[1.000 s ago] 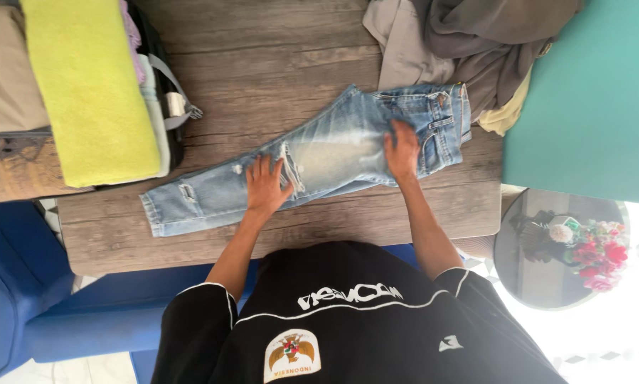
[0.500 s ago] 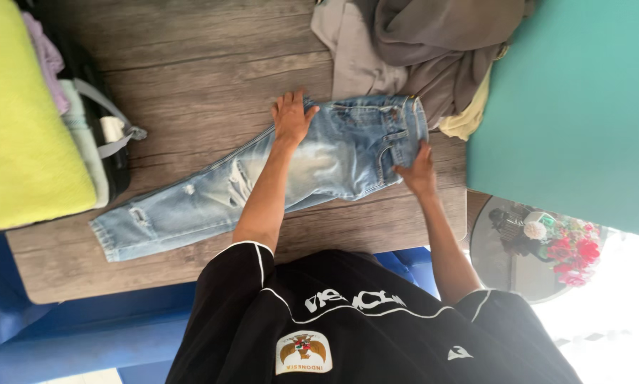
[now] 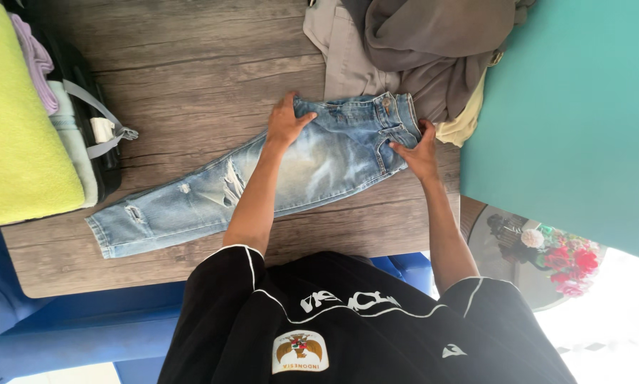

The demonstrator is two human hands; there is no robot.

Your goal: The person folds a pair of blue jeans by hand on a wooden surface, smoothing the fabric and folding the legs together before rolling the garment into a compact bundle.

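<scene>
One pair of jeans (image 3: 319, 167) (faded blue), ripped knees, laid flat

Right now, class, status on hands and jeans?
Left hand on far edge of faded blue ripped denim jeans. Right hand gripping waistband. Grey clothes pile touching waistband.
</scene>
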